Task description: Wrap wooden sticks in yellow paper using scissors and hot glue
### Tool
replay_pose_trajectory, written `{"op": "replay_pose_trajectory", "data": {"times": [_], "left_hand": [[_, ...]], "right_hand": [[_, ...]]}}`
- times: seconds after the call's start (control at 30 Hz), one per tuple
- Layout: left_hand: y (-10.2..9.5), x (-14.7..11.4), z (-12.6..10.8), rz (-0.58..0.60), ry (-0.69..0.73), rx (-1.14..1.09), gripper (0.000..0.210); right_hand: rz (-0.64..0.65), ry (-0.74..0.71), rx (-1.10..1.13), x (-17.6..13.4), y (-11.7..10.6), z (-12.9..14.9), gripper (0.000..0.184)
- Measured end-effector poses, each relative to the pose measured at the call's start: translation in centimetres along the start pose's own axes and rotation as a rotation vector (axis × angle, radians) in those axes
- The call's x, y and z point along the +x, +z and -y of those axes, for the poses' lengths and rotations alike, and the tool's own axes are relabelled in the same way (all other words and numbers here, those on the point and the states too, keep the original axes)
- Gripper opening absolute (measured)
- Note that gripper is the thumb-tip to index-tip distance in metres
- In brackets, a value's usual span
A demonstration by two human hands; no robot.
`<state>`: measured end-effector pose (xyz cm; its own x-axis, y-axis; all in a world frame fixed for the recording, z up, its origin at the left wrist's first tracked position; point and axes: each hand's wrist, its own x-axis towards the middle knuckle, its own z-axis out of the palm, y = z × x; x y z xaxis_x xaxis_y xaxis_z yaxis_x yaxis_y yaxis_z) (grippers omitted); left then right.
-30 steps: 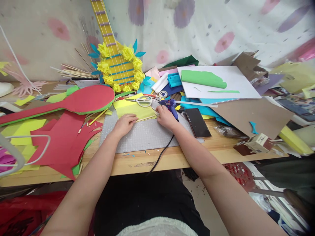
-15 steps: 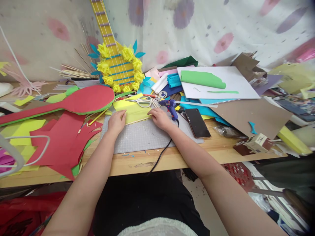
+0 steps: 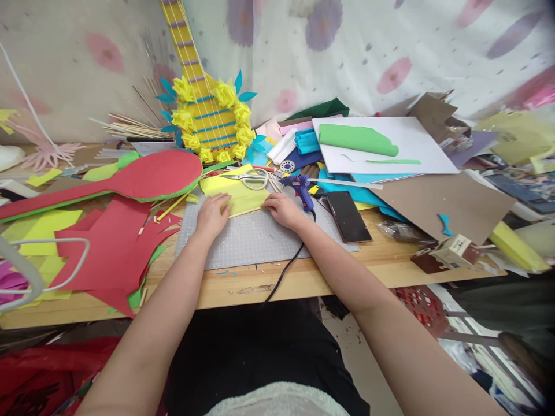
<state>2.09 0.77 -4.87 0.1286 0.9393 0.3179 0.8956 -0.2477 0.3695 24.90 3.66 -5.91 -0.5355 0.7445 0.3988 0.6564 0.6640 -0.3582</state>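
Observation:
Translucent yellow crepe paper (image 3: pixel 245 197) lies on the grey cutting mat (image 3: pixel 243 248). Along its near edge runs a narrow pale strip, a thin stick or a rolled fold; I cannot tell which. My left hand (image 3: pixel 213 216) has its fingers closed on the left part of that edge. At the right end of the same edge, my right hand (image 3: pixel 284 210) is closed with thumb and fingers together on the paper. Both fingertips are partly hidden. White-handled scissors (image 3: pixel 255 179) rest on the paper's far side. Just beyond my right hand lies a blue glue gun (image 3: pixel 300 189).
A black phone (image 3: pixel 348 216) lies right of the mat. Red guitar-shaped board (image 3: pixel 156 175) and red paper scraps (image 3: pixel 108 248) cover the left. A yellow flowered guitar (image 3: pixel 212 124) stands behind. White board (image 3: pixel 381 164) and brown cardboard (image 3: pixel 446 202) lie right.
My left hand has slid a little to the right along the paper's near edge, closer to my right hand. My right hand has hardly moved.

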Motion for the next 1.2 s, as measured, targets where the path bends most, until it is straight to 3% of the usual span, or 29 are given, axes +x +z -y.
{"op": "replay_pose_trajectory", "data": {"times": [0.13, 0.23, 0.4, 0.5, 0.67, 1.2], "left_hand": [[0.7, -0.1, -0.7, 0.093, 0.112, -0.033, 0.034], [1.2, -0.1, -0.6, 0.141, 0.138, -0.03, 0.035], [1.0, -0.2, -0.7, 0.042, 0.183, -0.054, 0.026], [0.6, -0.3, -1.2, 0.01, 0.163, -0.042, 0.017], [0.6, -0.4, -1.8, 0.082, 0.114, -0.058, 0.013], [0.0, 0.1, -1.9, 0.167, 0.087, -0.077, 0.018]], "right_hand": [[-0.058, 0.101, -0.041, -0.3, -0.8, 0.0, 0.039], [-0.03, 0.14, -0.042, -0.4, -1.1, -0.1, 0.038], [-0.014, 0.094, -0.016, -0.4, -0.9, -0.4, 0.024], [-0.008, 0.057, -0.01, -0.3, -0.8, -0.5, 0.023], [0.008, 0.067, -0.026, -0.3, -0.8, -0.5, 0.025], [0.027, -0.033, -0.032, -0.6, -2.0, -0.1, 0.032]]}}
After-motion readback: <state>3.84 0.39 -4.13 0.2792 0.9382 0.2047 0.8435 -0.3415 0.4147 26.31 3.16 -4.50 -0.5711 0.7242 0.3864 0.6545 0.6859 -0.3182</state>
